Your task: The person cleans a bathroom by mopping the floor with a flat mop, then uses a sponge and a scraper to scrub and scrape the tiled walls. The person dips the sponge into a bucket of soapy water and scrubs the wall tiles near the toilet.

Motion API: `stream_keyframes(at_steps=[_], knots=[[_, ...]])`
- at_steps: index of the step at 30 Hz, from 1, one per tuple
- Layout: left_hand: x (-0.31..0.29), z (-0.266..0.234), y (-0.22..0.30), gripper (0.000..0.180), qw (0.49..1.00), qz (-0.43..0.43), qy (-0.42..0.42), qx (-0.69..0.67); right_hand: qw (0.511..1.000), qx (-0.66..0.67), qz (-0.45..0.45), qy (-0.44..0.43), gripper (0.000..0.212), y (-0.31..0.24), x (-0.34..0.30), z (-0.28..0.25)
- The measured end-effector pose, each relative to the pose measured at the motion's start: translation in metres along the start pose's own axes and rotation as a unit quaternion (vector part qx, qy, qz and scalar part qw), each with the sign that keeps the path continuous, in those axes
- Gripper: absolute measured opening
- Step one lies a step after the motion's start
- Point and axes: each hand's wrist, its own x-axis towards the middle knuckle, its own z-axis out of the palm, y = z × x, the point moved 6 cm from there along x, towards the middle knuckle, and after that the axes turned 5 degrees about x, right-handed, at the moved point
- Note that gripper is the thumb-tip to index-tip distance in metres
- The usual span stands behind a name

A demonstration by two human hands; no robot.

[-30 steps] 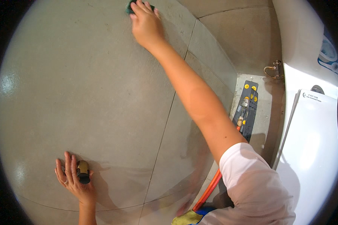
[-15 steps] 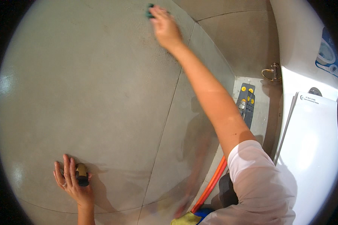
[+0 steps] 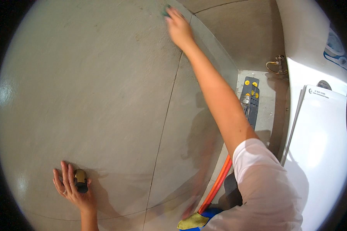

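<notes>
Up at the top, my right hand [image 3: 180, 31] presses a dark green scouring pad [image 3: 166, 10] on the grey tiled wall [image 3: 104, 107]. The fingers are bent over the pad and a little blurred. Low on the left, my left hand [image 3: 72, 191] lies against the same wall with its fingers spread. Between its thumb and index finger sits a small cylinder [image 3: 81, 181], brass-coloured with a black end. Whether this cylinder is fixed to the wall or only rests against the hand, I cannot tell.
On the right stands a white toilet [image 3: 322, 127] with its lid down. A metal valve with a bent hose [image 3: 278, 64] is fixed behind it. Along the wall's foot lie a grey mop head [image 3: 251, 101] with yellow dots, an orange pole [image 3: 216, 186] and a yellow-green cloth [image 3: 192, 221].
My right hand has slid the scouring pad to the right along the wall, closer to the tile seam. My left hand stays at nearly the same spot beside the small cylinder.
</notes>
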Motion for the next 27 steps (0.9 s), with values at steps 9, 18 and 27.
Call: stream_keyframes(at_steps=[9, 18, 27], knots=[[0.01, 0.004, 0.005, 0.054, 1.0, 0.004, 0.012, 0.009, 0.903, -0.098, 0.409, 0.087, 0.03, 0.151, -0.244, -0.144], [-0.001, 0.002, -0.006, 0.05, 0.997, 0.067, 0.024, 0.03, 0.979, 0.161, 0.128, 0.009, 0.045, -0.007, -0.206, -0.062], [0.004, 0.003, 0.004, 0.048, 0.992, 0.107, 0.01, 0.062, 0.947, -0.031, 0.32, -0.018, 0.036, 0.085, -0.276, -0.137]])
